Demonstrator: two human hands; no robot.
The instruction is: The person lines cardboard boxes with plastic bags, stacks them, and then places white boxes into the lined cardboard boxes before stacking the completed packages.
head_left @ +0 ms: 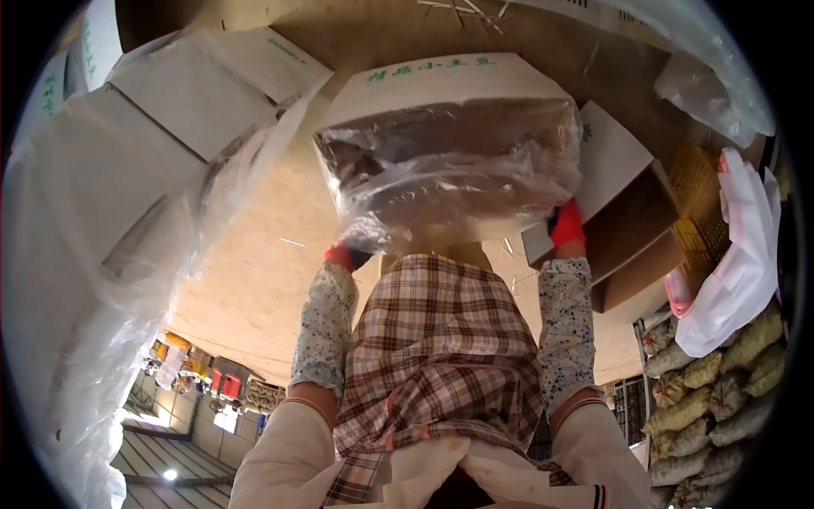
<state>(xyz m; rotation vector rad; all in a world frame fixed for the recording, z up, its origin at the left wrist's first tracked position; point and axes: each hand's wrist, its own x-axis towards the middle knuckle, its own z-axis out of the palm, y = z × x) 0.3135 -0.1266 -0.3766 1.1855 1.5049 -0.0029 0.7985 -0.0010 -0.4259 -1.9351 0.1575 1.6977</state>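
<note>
Carton point(449, 161) should stay level; fingers of our left hand point(343, 254) and right hand point(566, 225) clamp its near corners.

box point(441, 93) dead ahead, plastic liner point(449, 165) inside it, spilling over the near edge. left hand point(343, 254) grips its near-left corner, right hand point(566, 225) its right side. wrapped carton stack point(170, 110) to the left. open cartons point(632, 229) just right of the box, crate point(699, 195) beyond them, bags point(738, 263) between crate and sacks point(721, 399), sacks stacked far right, nearer me
</note>
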